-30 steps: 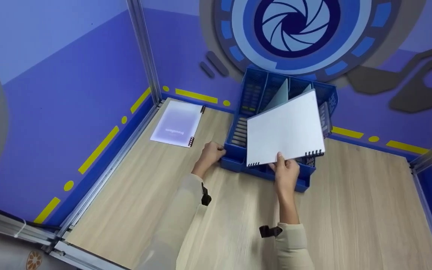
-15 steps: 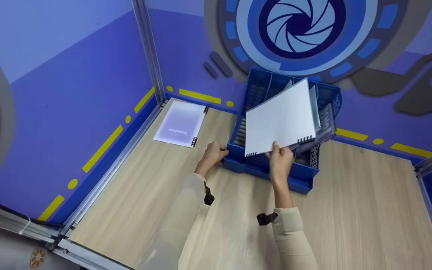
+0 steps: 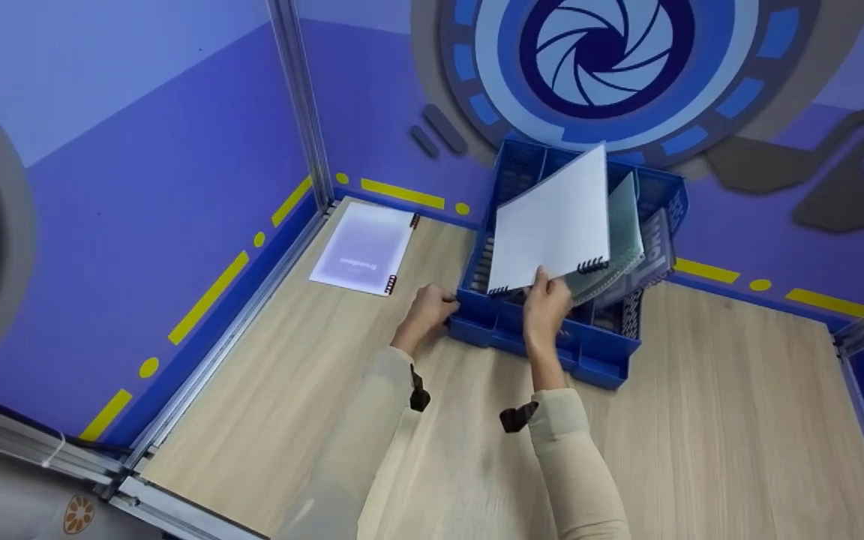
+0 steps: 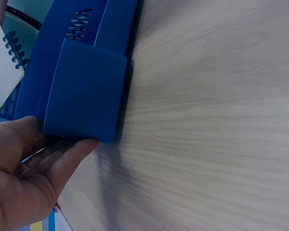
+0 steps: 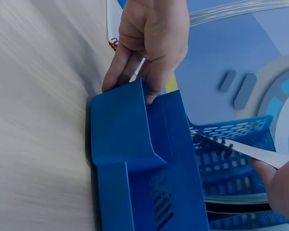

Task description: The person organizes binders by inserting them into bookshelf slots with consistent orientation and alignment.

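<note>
A blue desktop file organizer (image 3: 598, 369) with several upright compartments stands against the back wall. My left hand (image 3: 430, 311) grips its front left corner, fingers and thumb on either side of the blue wall (image 4: 86, 91) in the left wrist view. My right hand (image 3: 547, 309) pinches the lower edge of a white spiral notebook (image 3: 556, 217), tilted over the organizer's left compartments. In the right wrist view the notebook's black coil (image 5: 214, 143) is close to the perforated divider; whether they touch I cannot tell. A green notebook (image 3: 627, 217) and a dark grey one (image 3: 657, 251) lean in compartments further right.
A pale purple-white spiral notebook (image 3: 363, 247) lies flat on the wooden table (image 3: 739, 405), left of the organizer. Printed walls (image 3: 372, 112) with metal posts (image 3: 301, 105) enclose the table on the left, back and right.
The right hand has carried the white notebook leftward and further back over the organizer, uncovering the green and grey notebooks. My left hand keeps its grip on the corner.
</note>
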Demonstrator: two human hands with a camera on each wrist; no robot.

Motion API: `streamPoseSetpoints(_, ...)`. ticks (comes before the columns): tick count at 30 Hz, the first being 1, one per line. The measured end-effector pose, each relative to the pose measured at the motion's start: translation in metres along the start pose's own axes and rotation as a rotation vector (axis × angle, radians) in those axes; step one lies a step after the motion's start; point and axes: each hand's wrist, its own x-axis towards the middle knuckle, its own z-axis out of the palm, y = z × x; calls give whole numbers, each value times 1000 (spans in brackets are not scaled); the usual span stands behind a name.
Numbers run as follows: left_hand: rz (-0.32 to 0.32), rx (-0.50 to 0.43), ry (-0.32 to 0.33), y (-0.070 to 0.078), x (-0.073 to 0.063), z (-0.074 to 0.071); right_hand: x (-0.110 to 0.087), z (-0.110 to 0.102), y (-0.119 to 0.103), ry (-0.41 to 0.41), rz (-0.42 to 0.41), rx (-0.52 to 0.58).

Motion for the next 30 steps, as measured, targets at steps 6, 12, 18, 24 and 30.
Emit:
streamPoseSetpoints(6,-29,-43,-17,0,-2,0,-1,6,5,28,-94,-53)
streamPoseSetpoints(12,11,-41,-1,-1,-2,0,-3,7,13,24,-100,-79)
streamPoseSetpoints(18,19,-37,-1,-1,-1,1,-5,1,15,-68,-102,-95)
streamPoseSetpoints(24,-18,-71,-8,0,-1,0,-5,-8,6,-182,-83,-168)
streamPoseSetpoints(30,-1,-39,0,-2,0,2,-6,-15,3,-114,-116,-154)
